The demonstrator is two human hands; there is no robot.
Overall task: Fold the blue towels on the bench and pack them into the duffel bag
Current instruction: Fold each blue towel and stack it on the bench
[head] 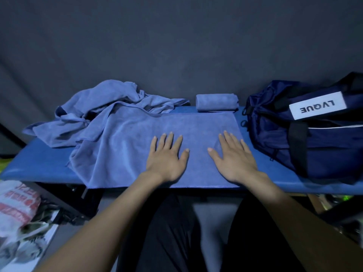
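Head view: both hands lie flat on a blue towel (157, 132) spread over the tabletop (39, 165).

Left hand (167, 160) and right hand (233, 160) rest palm down side by side on the towel's near half, fingers (170, 139) straight and slightly spread, gripping nothing. The right part of the towel lies smooth, its near edge along the tabletop's front edge; its left part is rumpled and hangs a little over the front. A crumpled towel (78, 114) sits heaped at the far left, overlapping the spread one. A folded towel (216, 102) lies at the far edge, just beyond the spread towel's far right corner. The navy duffel (314, 140) stands on the right end of the tabletop, beside the spread towel, with a white label (317, 106) reading LVQUE upside down. A printed bag (17, 203) lies on the floor at lower left.
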